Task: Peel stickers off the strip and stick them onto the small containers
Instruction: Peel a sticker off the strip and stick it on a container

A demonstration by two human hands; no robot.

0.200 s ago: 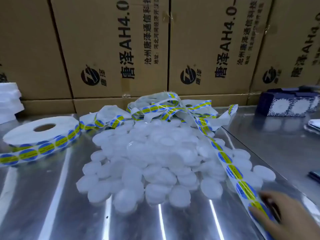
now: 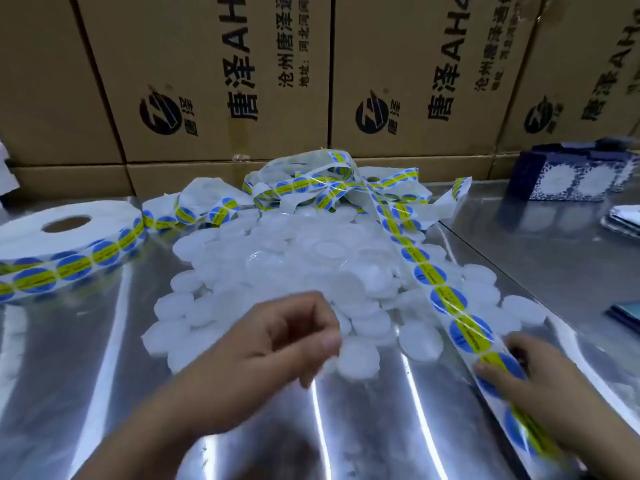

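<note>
While my right hand (image 2: 530, 382) lies with fingers spread flat, pressing the near end of the white strip of round blue-and-yellow stickers (image 2: 446, 299) onto the shiny metal table (image 2: 86, 358), my left hand (image 2: 277, 351) is blurred at the near edge of the heap of small translucent white round containers (image 2: 294, 265), fingers curled; whether it grips one I cannot tell; the strip runs back across the heap's right side into a tangle behind it; the white sticker roll (image 2: 69, 237) lies at the far left.
</note>
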